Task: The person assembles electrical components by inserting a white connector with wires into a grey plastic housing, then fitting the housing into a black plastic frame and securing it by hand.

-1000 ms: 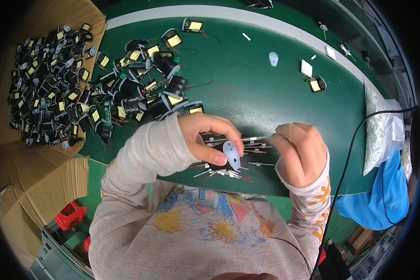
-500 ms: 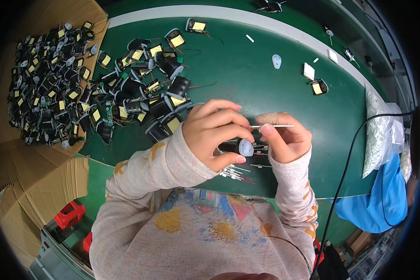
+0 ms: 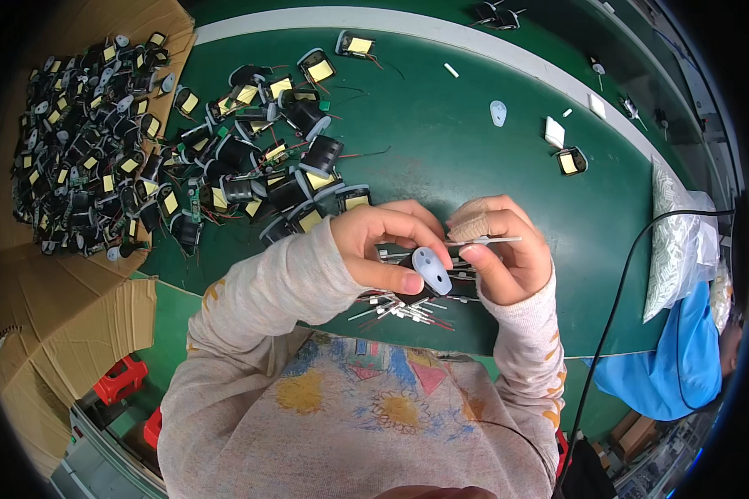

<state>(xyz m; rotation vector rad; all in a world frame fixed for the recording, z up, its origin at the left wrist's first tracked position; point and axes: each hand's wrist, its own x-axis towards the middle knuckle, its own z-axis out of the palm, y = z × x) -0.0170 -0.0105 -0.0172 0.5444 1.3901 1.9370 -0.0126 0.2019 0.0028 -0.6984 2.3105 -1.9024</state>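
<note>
My left hand [image 3: 383, 241] is closed around a small black electronic unit, its pale grey oval end cap [image 3: 432, 272] tilted up and to the right. My right hand [image 3: 508, 254], one finger wrapped in tan tape, pinches a thin white-ended lead [image 3: 503, 239] between thumb and fingers. The lead's inner end lies close to my left fingertips; whether it joins the unit is hidden. Under and just below my hands lies a bunch of wire leads with small white connectors [image 3: 404, 309], some red and some black.
Similar black units with yellow pads [image 3: 287, 193] are heaped left on the green table [image 3: 441, 166]; more fill a cardboard box [image 3: 66, 279]. At right sit a lone unit [image 3: 570, 160], a bag of small white pieces [image 3: 667, 241], a black cable [image 3: 622, 291] and blue cloth [image 3: 666, 358].
My left hand has moved slightly down and turned the unit, so its end cap shows more fully. My right hand has lowered the lead a little, with its fingers curled in more.
</note>
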